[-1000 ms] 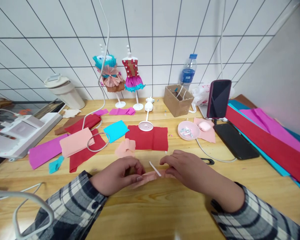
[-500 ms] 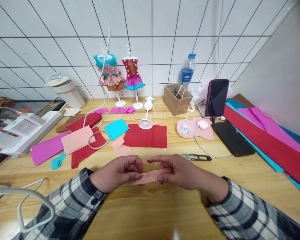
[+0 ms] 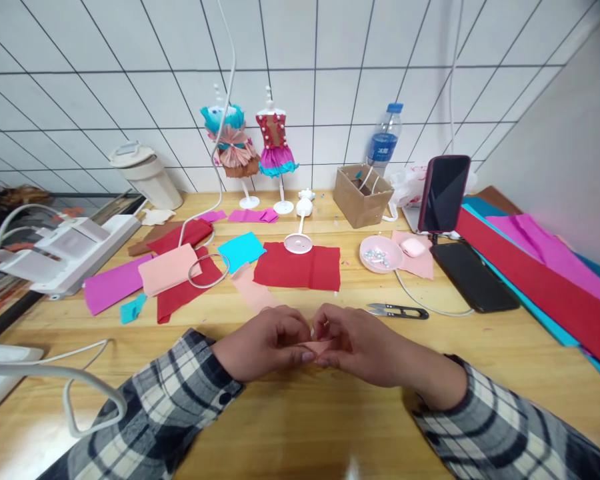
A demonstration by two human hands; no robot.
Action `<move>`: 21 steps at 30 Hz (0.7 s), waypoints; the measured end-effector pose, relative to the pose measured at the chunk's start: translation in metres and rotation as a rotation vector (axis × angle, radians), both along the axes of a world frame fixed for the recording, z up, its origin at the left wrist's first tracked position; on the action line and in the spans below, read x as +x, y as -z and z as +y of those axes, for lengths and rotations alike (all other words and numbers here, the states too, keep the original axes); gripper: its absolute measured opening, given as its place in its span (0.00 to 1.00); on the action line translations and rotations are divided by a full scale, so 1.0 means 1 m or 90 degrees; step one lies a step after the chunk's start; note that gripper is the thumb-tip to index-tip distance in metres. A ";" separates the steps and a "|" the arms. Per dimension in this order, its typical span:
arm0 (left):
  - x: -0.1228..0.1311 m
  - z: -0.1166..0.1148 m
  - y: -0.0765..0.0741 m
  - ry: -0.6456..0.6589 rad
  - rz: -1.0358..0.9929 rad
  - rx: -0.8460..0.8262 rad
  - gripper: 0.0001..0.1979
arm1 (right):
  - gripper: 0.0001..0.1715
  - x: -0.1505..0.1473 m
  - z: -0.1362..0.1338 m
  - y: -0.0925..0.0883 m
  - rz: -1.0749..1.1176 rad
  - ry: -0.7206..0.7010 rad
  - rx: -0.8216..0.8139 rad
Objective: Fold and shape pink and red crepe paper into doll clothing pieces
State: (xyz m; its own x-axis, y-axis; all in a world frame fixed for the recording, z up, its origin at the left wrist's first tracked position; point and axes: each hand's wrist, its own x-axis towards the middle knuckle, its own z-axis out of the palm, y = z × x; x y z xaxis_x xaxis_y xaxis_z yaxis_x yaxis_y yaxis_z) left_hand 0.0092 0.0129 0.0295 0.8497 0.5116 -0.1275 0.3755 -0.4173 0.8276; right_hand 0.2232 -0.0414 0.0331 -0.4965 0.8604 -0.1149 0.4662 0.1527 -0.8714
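Note:
Close together above the wooden table, my left hand [image 3: 273,340] and my right hand [image 3: 363,343] both pinch a small strip of pale pink crepe paper [image 3: 319,347]. Only its middle shows between my thumbs; the fingers cover its ends. A tiny whitish bit sits by the fingertips, too small to name. Beyond my hands lie a red crepe paper sheet [image 3: 300,270] and a pale pink piece [image 3: 253,287]. Thread snips [image 3: 400,311] rest to the right of my right hand. A small white stand [image 3: 299,243] lies on its side over the red sheet.
Two dressed mini mannequins [image 3: 277,143] stand by the tiled wall. A cardboard box [image 3: 363,197], a water bottle [image 3: 384,143], a pink bowl of beads [image 3: 380,255] and phones [image 3: 473,277] are to the right. Coloured paper, a cup [image 3: 147,175] and a power strip [image 3: 87,250] are left.
My hands have come closer together on the pink strip, the left one moving right, so less of the strip shows. The camera view has shifted slightly left.

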 end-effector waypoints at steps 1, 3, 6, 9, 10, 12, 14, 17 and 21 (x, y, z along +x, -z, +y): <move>0.000 0.000 0.001 0.002 0.011 -0.034 0.14 | 0.12 0.001 0.000 0.000 -0.022 0.006 0.012; -0.001 -0.001 0.002 -0.001 0.037 -0.084 0.14 | 0.11 0.002 0.001 -0.001 -0.060 0.013 0.031; -0.002 -0.002 0.001 -0.011 0.052 -0.090 0.14 | 0.15 0.002 0.001 -0.003 -0.063 0.004 0.010; -0.001 -0.003 0.001 -0.001 0.052 -0.075 0.15 | 0.20 0.000 0.000 -0.003 -0.037 0.004 -0.028; -0.001 -0.004 0.000 0.003 0.053 -0.074 0.16 | 0.18 -0.001 0.000 -0.002 -0.032 0.011 -0.037; -0.001 -0.003 -0.001 0.009 0.059 -0.077 0.17 | 0.14 -0.001 0.000 0.001 -0.033 0.027 -0.049; -0.002 -0.002 -0.003 0.010 0.074 -0.077 0.18 | 0.13 -0.001 0.002 0.004 -0.041 0.038 -0.046; -0.006 0.001 -0.004 -0.019 0.093 -0.103 0.17 | 0.10 0.003 0.004 0.006 -0.040 0.054 -0.031; -0.012 0.006 -0.003 -0.114 0.055 -0.204 0.17 | 0.10 0.008 0.008 0.005 -0.034 0.091 -0.027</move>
